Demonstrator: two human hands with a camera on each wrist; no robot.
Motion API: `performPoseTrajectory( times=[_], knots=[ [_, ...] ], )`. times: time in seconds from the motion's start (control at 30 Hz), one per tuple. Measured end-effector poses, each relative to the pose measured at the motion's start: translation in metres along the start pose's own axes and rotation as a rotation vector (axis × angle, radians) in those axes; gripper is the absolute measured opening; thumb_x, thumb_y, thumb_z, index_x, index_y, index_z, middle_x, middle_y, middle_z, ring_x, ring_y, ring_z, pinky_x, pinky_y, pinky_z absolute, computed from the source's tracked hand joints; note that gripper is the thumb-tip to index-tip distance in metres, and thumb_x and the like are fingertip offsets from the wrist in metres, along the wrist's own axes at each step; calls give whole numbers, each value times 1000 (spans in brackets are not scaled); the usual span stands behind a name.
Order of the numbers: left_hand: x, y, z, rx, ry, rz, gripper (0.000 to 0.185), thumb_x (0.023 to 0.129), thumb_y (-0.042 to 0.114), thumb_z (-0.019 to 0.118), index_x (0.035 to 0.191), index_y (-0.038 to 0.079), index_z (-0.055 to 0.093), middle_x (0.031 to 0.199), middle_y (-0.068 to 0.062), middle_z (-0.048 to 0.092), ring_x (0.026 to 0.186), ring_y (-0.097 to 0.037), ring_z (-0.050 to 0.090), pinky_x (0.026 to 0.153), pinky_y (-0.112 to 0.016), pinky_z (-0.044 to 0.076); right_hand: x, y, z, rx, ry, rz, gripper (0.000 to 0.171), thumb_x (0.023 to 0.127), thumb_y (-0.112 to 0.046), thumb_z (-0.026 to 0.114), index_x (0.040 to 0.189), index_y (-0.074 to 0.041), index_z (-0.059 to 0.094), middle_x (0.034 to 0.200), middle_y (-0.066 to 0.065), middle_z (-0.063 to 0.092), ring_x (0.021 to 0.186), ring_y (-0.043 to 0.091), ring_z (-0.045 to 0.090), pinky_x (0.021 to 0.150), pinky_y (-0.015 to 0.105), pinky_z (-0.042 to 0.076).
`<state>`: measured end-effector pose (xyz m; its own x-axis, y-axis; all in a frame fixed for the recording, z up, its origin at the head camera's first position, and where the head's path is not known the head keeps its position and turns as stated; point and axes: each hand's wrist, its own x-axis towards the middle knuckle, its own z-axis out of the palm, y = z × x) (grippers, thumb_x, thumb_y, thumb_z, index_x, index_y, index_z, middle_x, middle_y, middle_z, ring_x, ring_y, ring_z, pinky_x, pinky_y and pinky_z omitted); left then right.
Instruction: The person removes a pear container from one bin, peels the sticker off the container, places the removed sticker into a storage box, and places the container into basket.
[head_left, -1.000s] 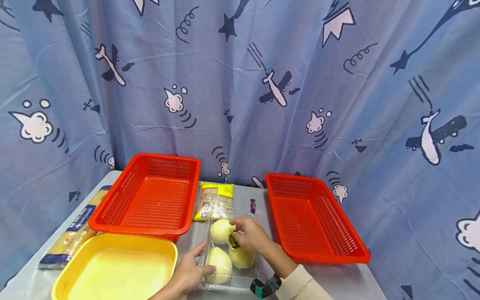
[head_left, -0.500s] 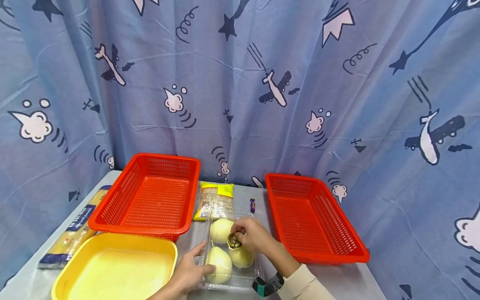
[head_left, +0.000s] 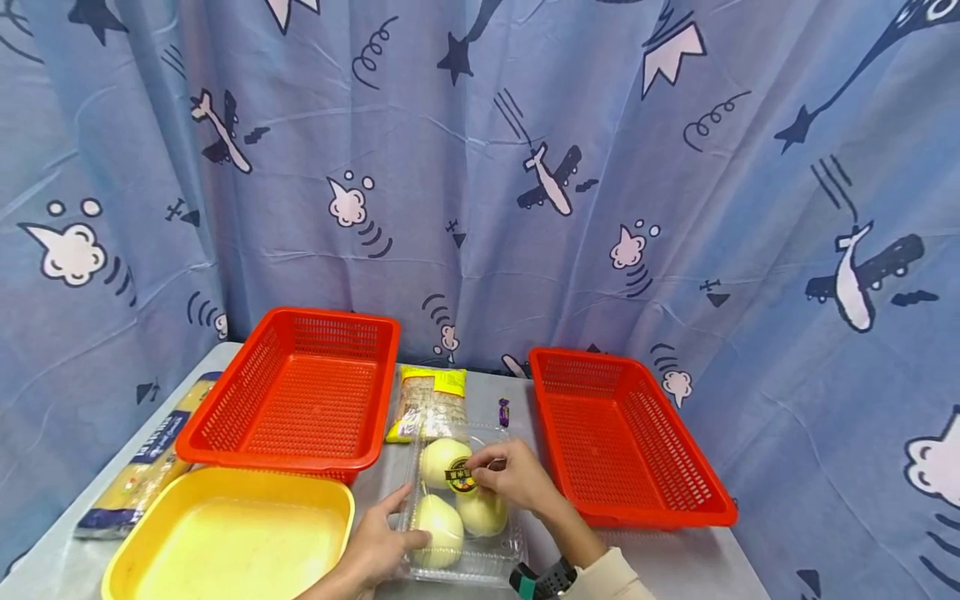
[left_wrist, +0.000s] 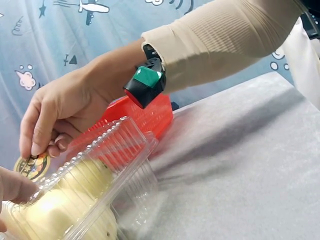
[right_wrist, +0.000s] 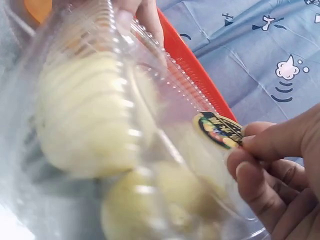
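A clear plastic clamshell box (head_left: 504, 546) (left_wrist: 107, 150) (right_wrist: 85, 90) holding three pale yellow round fruits (head_left: 442, 461) lies on the grey table (head_left: 675, 567) between the baskets. My left hand (head_left: 378, 546) grips the box's left side, thumb up along its edge. My right hand (head_left: 510, 475) (left_wrist: 55, 120) (right_wrist: 272, 165) pinches a round dark-and-yellow sticker (head_left: 461, 479) (left_wrist: 31, 166) (right_wrist: 218, 130) on the lid, one edge of it lifted off the plastic.
Two red mesh baskets (head_left: 300, 392) (head_left: 622, 433) stand left and right of the box. A yellow tub (head_left: 225, 542) sits front left, a pasta packet (head_left: 138, 467) at the left edge. A noodle packet (head_left: 431, 400) and a small purple sweet (head_left: 505, 410) lie behind the box.
My right hand has drawn the sticker back and leftward, peeling it further off the lid. My left hand has kept its hold on the box.
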<state>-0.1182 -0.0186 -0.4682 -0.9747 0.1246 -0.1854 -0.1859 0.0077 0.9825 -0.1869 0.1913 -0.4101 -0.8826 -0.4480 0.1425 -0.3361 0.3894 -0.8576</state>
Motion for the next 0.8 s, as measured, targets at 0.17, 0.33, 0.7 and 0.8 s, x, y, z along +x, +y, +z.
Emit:
performPoseTrajectory(
  times=[0.17,0.33,0.7,0.8],
  knots=[
    [1,0,-1,13,-10,14,86,73,-4,72,147,-6,29,132,-33,36,46,-15,48,41,-27,47,-4,2,3,120,60,64,12,84,13,61,93,15,69,76,22,65,58,20,55,53,27,50],
    [1,-1,-2,26,-11,22,87,72,-4,73,147,-7,28,132,-34,36,46,-16,50,41,-29,48,-5,23,6,250,112,83,13,85,9,64,96,15,68,82,20,67,61,14,58,55,23,50],
    [0,2,-5,52,-6,41,84,74,-1,73,146,-9,30,133,-37,36,53,-17,53,48,-35,52,-8,27,13,361,121,62,18,86,5,66,99,17,66,83,17,66,63,13,60,59,26,54],
    [-1,5,-9,108,2,72,83,74,1,74,144,-11,32,130,-38,40,65,-20,57,59,-37,53,-8,29,12,374,119,61,18,86,6,65,100,18,65,84,17,66,63,13,60,58,26,53]
  ],
)
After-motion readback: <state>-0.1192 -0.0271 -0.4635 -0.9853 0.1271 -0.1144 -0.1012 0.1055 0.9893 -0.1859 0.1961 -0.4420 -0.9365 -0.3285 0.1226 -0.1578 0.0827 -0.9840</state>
